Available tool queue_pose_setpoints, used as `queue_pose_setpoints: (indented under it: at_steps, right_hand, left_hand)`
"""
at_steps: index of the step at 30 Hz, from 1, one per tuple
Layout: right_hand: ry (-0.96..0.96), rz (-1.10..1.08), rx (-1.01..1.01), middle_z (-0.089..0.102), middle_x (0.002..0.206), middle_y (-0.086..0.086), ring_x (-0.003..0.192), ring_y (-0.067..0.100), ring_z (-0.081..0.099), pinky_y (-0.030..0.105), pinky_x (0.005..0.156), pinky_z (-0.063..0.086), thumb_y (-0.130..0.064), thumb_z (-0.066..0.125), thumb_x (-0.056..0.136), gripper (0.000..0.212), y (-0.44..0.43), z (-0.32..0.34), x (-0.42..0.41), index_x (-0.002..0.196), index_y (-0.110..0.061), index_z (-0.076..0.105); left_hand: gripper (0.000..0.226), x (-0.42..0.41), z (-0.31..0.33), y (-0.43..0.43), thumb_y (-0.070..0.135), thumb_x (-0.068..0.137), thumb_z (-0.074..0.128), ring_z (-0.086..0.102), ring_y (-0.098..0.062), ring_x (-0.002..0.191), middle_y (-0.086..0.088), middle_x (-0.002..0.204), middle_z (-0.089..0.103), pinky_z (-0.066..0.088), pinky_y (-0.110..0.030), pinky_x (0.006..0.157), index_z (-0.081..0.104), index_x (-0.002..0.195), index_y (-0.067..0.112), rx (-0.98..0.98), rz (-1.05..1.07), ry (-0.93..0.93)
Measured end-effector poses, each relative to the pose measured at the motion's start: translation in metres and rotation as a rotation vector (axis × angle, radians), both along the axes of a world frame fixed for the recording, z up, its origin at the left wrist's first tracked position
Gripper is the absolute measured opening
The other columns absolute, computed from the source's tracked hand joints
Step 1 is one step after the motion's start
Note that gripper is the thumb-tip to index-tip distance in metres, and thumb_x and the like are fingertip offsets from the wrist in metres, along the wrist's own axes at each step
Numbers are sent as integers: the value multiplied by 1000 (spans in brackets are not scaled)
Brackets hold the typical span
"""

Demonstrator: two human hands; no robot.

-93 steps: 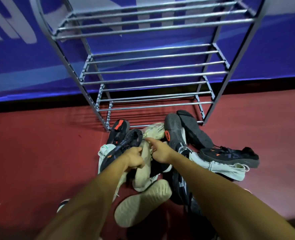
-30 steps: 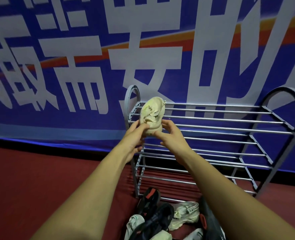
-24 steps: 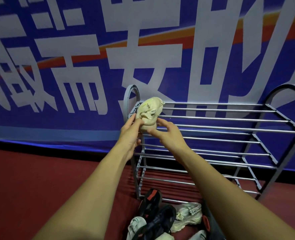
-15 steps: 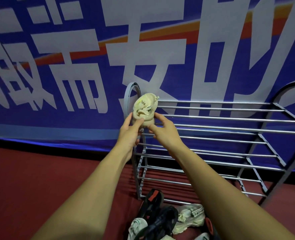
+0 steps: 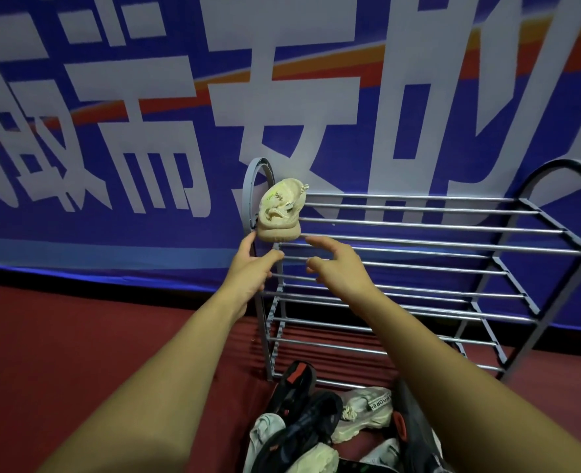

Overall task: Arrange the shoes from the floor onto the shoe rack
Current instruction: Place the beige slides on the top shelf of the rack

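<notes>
Head view: beige shoe (image 5: 282, 213) sits on the top shelf of the shoe rack (image 5: 435, 230), at its far left end against the arched side frame, heel and sole edge facing the camera. The shoe rests on the rods, neither hand gripping it.

Left hand (image 5: 248, 271) is just below and left of the shoe, fingers loose and a bit apart, holding nothing. One fingertip is right at the sole's left corner; can't tell if it touches. Right hand (image 5: 340, 271) is just below and right of the shoe, fingers relaxed and spread, holding nothing, with the upper fingertip just beside the sole's right edge. The hands are apart, with a gap between them under the shoe.

The rack is grey metal with four shelves of rods, and no shoes show on the shelves under the top one.

Shoe pile (image 5: 316, 428) lies on the red floor (image 5: 77, 336) in front of the rack's left foot. It includes a black shoe with red patch (image 5: 297, 377), a cream shoe with a label tab (image 5: 364, 409), a white shoe (image 5: 265, 435) and a dark shoe (image 5: 415, 435) on the right, partly under the right forearm.

Blue banner (image 5: 111, 186) with big white characters and an orange stripe hangs behind the rack.
</notes>
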State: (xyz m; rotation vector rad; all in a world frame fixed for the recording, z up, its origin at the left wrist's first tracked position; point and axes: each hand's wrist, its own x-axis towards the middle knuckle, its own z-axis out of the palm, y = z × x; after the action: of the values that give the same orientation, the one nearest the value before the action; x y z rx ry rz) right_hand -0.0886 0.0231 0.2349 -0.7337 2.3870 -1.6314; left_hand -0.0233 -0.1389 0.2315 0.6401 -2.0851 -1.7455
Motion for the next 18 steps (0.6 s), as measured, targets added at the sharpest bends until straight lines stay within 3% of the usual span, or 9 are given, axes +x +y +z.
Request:
queue_pose_setpoints:
  at_steps: [3,5,6,11,13,16,18]
  right_hand:
    - [-34,-14,54,62,133,-8,97,21,71,44,91,57,-18,59,92,47,19,-12,5,138,-25,57]
    - [-57,-19,90,62,133,-6,97,17,71,40,92,56,-18,60,92,46,33,-26,9,138,-23,57]
    - [-77,-21,107,63,132,-4,95,16,71,38,89,56,-18,61,92,46,39,-35,11,138,-21,58]
    - [-206,-30,234,70,105,5,65,12,64,28,62,52,-21,67,92,38,74,-81,29,128,-11,62]
    - [-227,-46,319,68,97,6,60,13,60,23,55,45,-21,67,92,33,93,-102,38,123,-10,63]
    - [-280,-59,449,69,95,11,76,27,70,30,63,51,-21,66,93,26,119,-136,52,117,-9,64]
    - [-327,-58,504,70,100,11,81,28,71,31,67,52,-22,68,93,28,133,-163,63,118,-10,64]
  left_hand:
    - [72,8,-4,8,35,90,67,64,-20,102,-3,117,63,48,-28,68,29,151,34,-74,-47,-83]
    - [68,12,-10,15,37,89,68,63,-21,108,-5,122,61,49,-31,81,37,148,27,-154,-112,-157]
    - [65,13,-16,21,38,87,69,63,-19,104,-4,117,62,50,-32,84,41,145,25,-214,-155,-202]
    - [51,25,-55,75,37,86,70,59,-14,76,2,86,59,45,-30,72,52,131,21,-428,-341,-304]
    - [54,32,-79,94,32,87,71,61,-18,81,0,95,62,46,-30,75,52,135,18,-527,-469,-359]
    - [58,45,-113,108,30,87,69,59,-25,115,-8,129,60,43,-27,92,51,140,15,-785,-644,-503]
    - [58,54,-131,113,32,88,68,57,-27,116,-11,131,59,43,-30,92,49,140,14,-870,-737,-586]
